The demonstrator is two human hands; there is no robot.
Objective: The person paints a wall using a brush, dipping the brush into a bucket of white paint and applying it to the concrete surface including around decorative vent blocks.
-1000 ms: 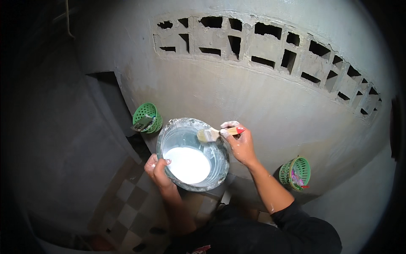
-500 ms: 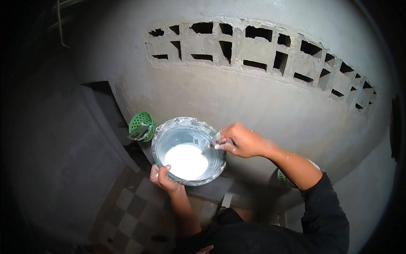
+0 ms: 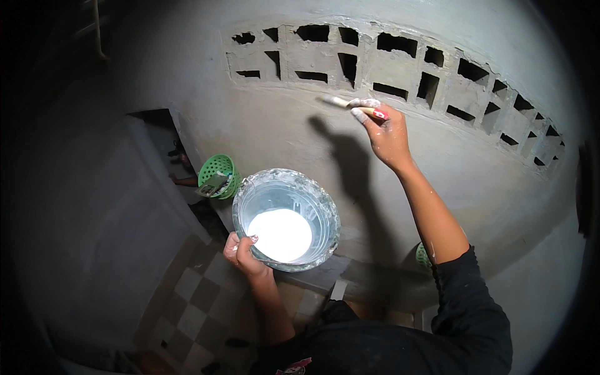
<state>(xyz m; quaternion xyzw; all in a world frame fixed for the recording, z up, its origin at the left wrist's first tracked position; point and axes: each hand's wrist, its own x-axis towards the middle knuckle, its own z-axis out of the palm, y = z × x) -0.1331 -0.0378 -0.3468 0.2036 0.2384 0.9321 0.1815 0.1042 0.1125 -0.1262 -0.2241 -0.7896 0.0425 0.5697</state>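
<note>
My left hand (image 3: 245,253) grips the near-left rim of a round grey-green bucket (image 3: 330,215), thumb over the edge. White paint (image 3: 282,235) lies in the bottom of the tilted bucket. Up at the wall, my right hand (image 3: 384,131) holds a paintbrush (image 3: 373,112) with a pale handle and a red mark on it. The white-coated bristles point left, just below the row of vent blocks; whether they touch the wall I cannot tell. White specks dot my fingers and right forearm.
Vent blocks (image 3: 394,65) with dark openings run across the grey wall (image 3: 275,125). A green perforated basket (image 3: 220,177) holding small items is beside a narrow dark opening at left. Another green basket (image 3: 423,256) shows partly beside my right arm. Checkered tiles (image 3: 192,319) cover the floor.
My right hand has lifted the paintbrush out of the bucket and up to the wall under the vent blocks. My left hand still holds the bucket in nearly the same place.
</note>
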